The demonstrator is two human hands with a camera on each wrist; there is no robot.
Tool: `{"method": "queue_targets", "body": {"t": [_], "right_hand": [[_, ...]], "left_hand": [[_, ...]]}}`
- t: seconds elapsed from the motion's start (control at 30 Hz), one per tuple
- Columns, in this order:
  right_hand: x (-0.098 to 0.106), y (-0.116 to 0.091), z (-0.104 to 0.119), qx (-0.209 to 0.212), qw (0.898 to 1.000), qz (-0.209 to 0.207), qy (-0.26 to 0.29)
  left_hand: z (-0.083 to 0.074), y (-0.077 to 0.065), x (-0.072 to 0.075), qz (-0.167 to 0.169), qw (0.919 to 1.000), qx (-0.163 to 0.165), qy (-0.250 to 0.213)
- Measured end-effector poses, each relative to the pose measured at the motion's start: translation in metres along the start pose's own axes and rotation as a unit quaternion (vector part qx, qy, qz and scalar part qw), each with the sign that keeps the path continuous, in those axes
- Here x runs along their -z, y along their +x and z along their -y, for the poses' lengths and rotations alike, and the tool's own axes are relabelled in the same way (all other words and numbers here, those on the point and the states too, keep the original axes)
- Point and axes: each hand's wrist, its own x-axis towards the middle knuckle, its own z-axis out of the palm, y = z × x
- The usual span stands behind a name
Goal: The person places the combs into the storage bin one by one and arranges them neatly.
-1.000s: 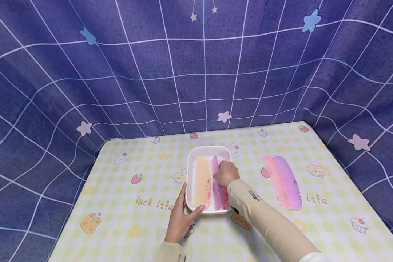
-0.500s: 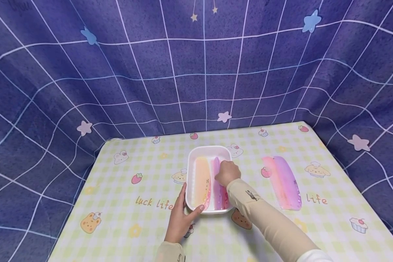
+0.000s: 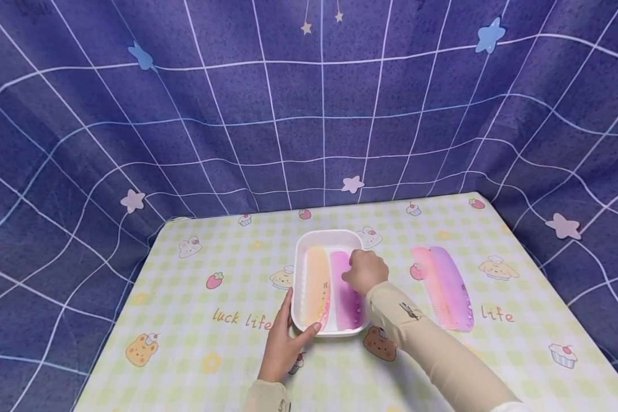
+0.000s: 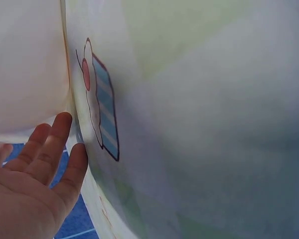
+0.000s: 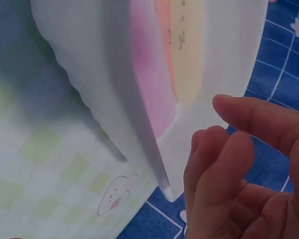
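Right hand [image 3: 367, 273] was loose, holding nothing: fingers bent, thumb and fingertips apart, hanging over the right rim of a white, rounded-rectangular plastic tray [image 3: 327, 237]. Whether it touched that rim could not be told. Left hand [image 3: 285, 346] lay against the tray's near left corner, thumb over the near rim, fingers extended along the outer wall; it steadied the corner by touch rather than a closed grip. Beige sleeves [image 3: 443, 360] covered both forearms.

Inside the tray, two broad combs lay lengthwise. Right half: a glossy pink-to-purple plastic comb [image 3: 346, 297], flat, partly shaded below the right hand. Left half: a pale yellow-orange plastic comb [image 3: 317, 280], pink toward its near end, small dark lettering near its right edge. A narrow strip of white tray floor showed between them in the head view.

Right of the tray, well apart, a pink-and-lilac plastic comb [image 3: 450, 292] lay flat, teeth toward the tray. Beneath everything, the desk [image 3: 170, 309] wore a green-and-white checked cloth printed with cartoon animals, strawberries and cupcakes. Beyond the tray hung a dark blue curtain [image 3: 226, 146] with white grid lines and stars.
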Motion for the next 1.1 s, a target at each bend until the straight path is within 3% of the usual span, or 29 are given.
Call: {"method": "queue_targets", "body": {"t": [0.7, 1.1], "right_hand": [[0.042, -0.008, -0.029, 0.029, 0.998, -0.047, 0.026], [0.062, -0.011, -0.055, 0.014, 0.998, -0.05, 0.038]], "left_hand": [[-0.001, 0.0, -0.001, 0.002, 0.9999, 0.01, 0.014], [-0.001, 0.0, -0.001, 0.002, 0.9999, 0.002, 0.012]]}}
